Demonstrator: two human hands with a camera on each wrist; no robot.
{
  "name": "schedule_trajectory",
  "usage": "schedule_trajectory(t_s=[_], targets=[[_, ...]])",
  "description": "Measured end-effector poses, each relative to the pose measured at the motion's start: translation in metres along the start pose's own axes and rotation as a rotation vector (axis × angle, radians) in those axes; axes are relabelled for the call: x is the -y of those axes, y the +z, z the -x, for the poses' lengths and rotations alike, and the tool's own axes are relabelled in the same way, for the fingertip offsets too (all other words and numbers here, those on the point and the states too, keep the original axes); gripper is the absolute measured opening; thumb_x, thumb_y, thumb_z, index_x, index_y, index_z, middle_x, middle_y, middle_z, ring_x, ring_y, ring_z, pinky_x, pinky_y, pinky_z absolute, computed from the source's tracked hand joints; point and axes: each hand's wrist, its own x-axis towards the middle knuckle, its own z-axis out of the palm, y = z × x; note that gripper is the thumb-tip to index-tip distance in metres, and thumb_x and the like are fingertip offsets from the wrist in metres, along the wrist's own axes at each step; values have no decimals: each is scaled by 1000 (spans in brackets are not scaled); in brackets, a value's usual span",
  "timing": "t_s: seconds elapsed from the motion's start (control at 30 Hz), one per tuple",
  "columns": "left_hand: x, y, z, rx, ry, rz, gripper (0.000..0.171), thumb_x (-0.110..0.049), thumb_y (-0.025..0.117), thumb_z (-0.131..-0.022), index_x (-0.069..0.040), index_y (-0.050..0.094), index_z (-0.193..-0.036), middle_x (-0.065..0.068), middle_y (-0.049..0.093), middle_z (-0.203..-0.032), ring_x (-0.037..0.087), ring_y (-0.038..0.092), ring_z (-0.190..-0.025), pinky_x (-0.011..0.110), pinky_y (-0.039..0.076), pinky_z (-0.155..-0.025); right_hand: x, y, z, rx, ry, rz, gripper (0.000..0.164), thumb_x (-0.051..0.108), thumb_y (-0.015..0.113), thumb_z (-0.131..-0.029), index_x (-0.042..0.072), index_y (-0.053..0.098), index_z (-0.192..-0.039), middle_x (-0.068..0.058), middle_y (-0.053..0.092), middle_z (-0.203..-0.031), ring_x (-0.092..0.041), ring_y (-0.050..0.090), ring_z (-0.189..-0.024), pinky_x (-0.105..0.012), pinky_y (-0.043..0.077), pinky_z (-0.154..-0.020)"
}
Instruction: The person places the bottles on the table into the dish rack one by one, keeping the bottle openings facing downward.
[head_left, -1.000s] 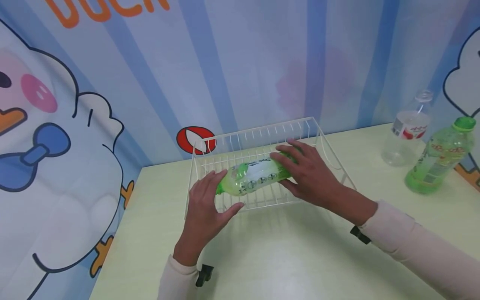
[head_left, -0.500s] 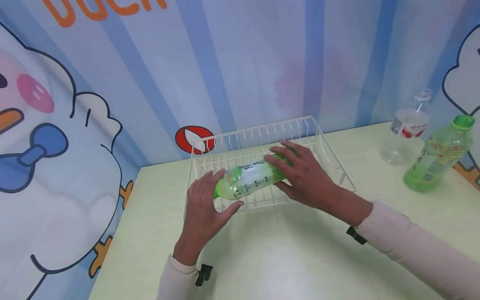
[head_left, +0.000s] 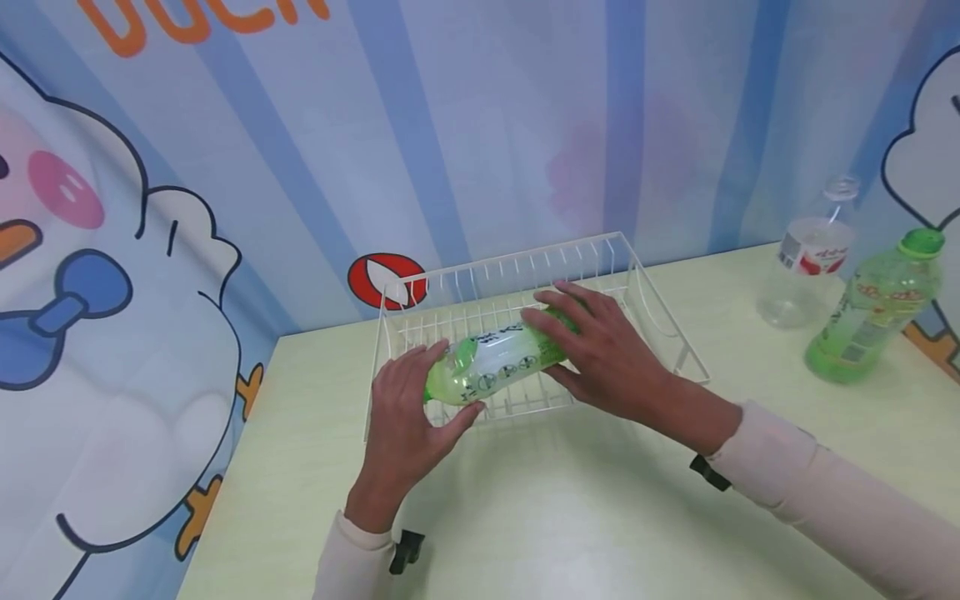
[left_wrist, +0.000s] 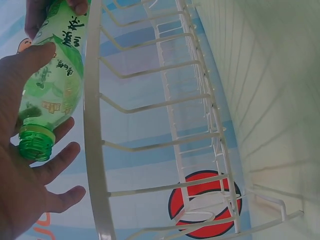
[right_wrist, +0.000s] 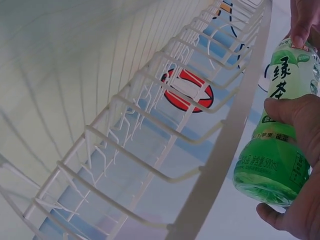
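Note:
A green tea bottle (head_left: 502,358) lies on its side above the white wire rack (head_left: 682,362) in the head view, its neck pointing left and slightly down. My right hand (head_left: 611,354) grips the base end, thumb and fingers on opposite sides. Around the shoulder and neck end is my left hand (head_left: 405,417), its thumb against the bottle and some fingers spread behind. The left wrist view shows the bottle's green threaded neck (left_wrist: 37,142) beside the palm. From the right wrist the bottle's green base (right_wrist: 270,172) appears outside the rack's rim (right_wrist: 220,155).
To the right stand a clear bottle (head_left: 806,258) with a red-and-white label and a second green bottle (head_left: 873,308) with a green cap. The pale table (head_left: 570,517) meets a blue striped backdrop (head_left: 517,125) printed with cartoon ducks, just behind the rack.
Both hands have shifted the bottle slightly left and down in the head view, and it has turned a little about its length. The neck end sits closer to my left thumb.

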Motion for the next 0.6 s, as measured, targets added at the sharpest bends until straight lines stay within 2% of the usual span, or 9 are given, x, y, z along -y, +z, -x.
schedule_trajectory(t_s=[0.17,0.3,0.43,0.53,0.6], targets=[[0,1,0,-15,3,27,77,-38,81,-69,-12,46,-133,3,54,-124,22,48,-114,49,38,-94,-1,-4,-1,-30,42,-56,92,29,87,-63,8,38,-137,-15,40,-136,-34,35,-127,-52,35,-97],[1,0,0,-39,7,44,76,-36,81,-69,-12,46,-133,3,55,-124,22,49,-114,49,39,-93,-4,-5,0,-61,149,-182,100,38,85,-63,9,30,-141,-13,37,-136,-29,40,-121,-46,44,-90],[0,1,0,-64,13,63,75,-35,80,-70,-10,46,-132,3,55,-123,22,49,-113,50,38,-93,-6,-8,5,-61,380,-448,90,33,76,-76,10,22,-145,-11,39,-138,-27,43,-121,-44,46,-91],[0,1,0,-72,12,71,75,-36,79,-71,-10,45,-133,3,55,-124,21,49,-114,49,38,-93,-5,-11,9,-19,581,-667,80,35,66,-86,14,18,-146,-11,38,-140,-31,45,-124,-48,44,-93],[0,1,1,-73,7,72,76,-36,79,-71,-10,45,-133,3,55,-124,21,48,-114,48,38,-94,-5,-12,10,18,682,-801,77,36,62,-89,15,16,-147,-12,38,-140,-32,46,-122,-48,46,-92]])
